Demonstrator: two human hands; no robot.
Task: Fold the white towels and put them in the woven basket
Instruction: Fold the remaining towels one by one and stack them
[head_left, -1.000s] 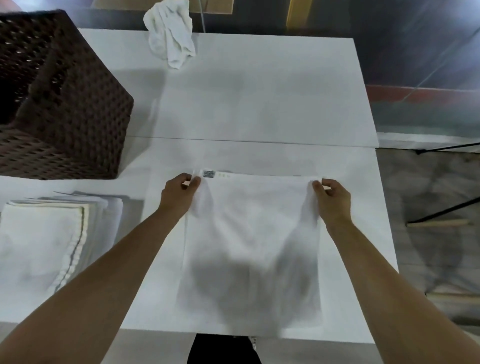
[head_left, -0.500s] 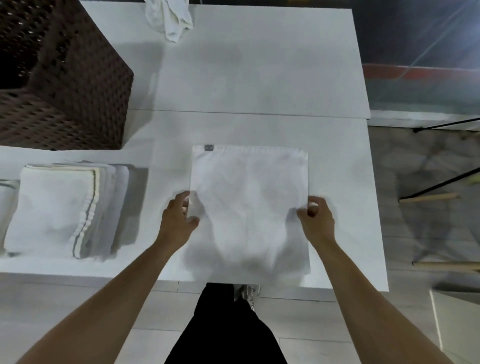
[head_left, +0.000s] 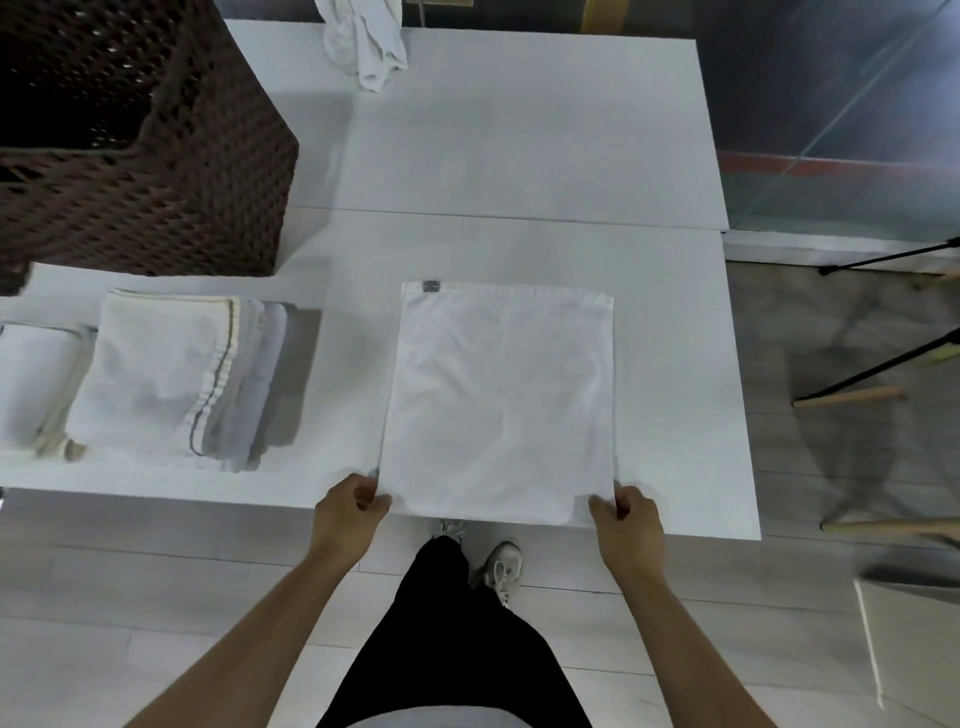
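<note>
Flat white table (head_left: 519, 156) fills the view. Dark brown woven basket (head_left: 171, 171) sits far left on it. Thin white square towel (head_left: 501, 400) lies flat at the near edge, grey tag at its far-left corner. Stack of folded white towels (head_left: 166, 379) left of it, well apart. Crumpled white towel (head_left: 366, 41) at the far edge. Your left hand (head_left: 345, 514) and right hand (head_left: 631, 527) have fingers clamped on the square towel's near corners.
</note>
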